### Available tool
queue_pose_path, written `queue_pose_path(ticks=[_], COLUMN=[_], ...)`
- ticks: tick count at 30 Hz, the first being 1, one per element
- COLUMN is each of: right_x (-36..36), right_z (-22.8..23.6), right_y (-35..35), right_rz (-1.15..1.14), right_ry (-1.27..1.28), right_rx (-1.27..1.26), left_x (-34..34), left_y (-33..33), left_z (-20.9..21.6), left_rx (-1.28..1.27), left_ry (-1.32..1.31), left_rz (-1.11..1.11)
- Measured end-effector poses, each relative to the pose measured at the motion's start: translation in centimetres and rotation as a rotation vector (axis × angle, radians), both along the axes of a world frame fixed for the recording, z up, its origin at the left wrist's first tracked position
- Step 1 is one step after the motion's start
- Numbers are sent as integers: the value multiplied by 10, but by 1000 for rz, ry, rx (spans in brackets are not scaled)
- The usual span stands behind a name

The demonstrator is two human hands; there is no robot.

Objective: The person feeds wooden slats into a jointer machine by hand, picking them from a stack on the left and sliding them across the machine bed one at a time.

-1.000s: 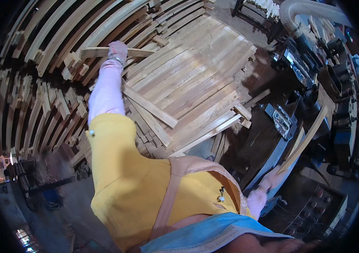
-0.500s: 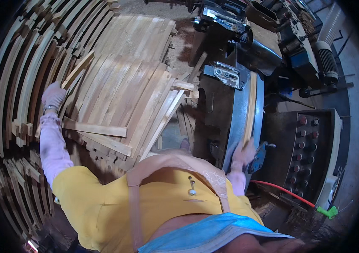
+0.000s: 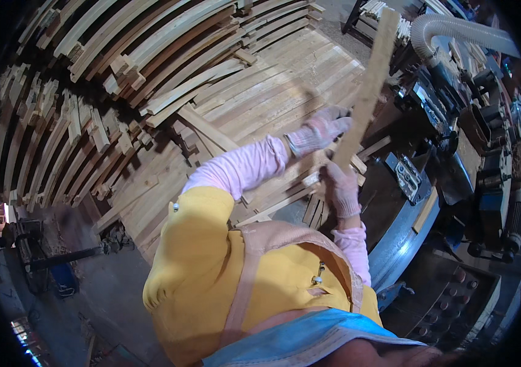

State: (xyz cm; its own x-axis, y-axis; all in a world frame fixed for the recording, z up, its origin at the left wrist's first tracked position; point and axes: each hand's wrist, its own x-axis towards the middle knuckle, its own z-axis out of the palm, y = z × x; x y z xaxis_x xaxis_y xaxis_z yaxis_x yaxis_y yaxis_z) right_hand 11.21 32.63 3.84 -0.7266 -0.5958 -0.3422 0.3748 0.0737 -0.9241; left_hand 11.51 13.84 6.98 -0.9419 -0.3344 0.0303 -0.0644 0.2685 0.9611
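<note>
A long wooden slat (image 3: 367,92) stands out at a slant in front of me, its far end near the top of the view. Its lower end is gripped in my gloved right hand (image 3: 341,186). Higher up, my gloved left hand (image 3: 318,131) meets the slat's left edge, fingers bent against it; part of the grip is hidden. Under both hands lies a broad stack of flat boards (image 3: 254,98). Another wood strip (image 3: 425,210) rests on the metal machine bed (image 3: 402,248) to the right.
Racked piles of wooden pieces (image 3: 150,37) fill the far left, with more stacked pieces (image 3: 46,140) nearer. Right of me stand woodworking machinery (image 3: 456,165) and a button panel (image 3: 450,300). A ribbed clear hose (image 3: 462,27) arches at the far right.
My view has turned left. My left hand has come from the wood pile on the left to the slat. My right hand has left the machine bed and now holds the slat up.
</note>
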Motion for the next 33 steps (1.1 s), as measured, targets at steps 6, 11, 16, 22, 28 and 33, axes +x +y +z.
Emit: queue_pose_path(ticks=[6, 11, 16, 22, 28, 33], right_x=[38, 174, 187, 46, -114, -140], right_z=[-50, -61, -108, -133, -131, -120], right_y=[203, 306, 344, 348, 306, 256], right_rz=[-376, -497, -610, -730, -769, -674], right_ry=[463, 356, 510, 652, 683, 827], right_rx=[698, 1557, 1645, 1682, 1547, 1087], left_x=[116, 116, 135, 131, 189, 197], left_y=[-307, -365, -396, -332, -282, -218], left_z=[-91, -72, -96, -1, 54, 39], left_rx=[-1323, -1205, -1199, -1047, -792, -342], left_ry=[-677, -1177, -1215, -1319, -1074, -666], left_rz=[303, 254, 266, 233, 376, 337])
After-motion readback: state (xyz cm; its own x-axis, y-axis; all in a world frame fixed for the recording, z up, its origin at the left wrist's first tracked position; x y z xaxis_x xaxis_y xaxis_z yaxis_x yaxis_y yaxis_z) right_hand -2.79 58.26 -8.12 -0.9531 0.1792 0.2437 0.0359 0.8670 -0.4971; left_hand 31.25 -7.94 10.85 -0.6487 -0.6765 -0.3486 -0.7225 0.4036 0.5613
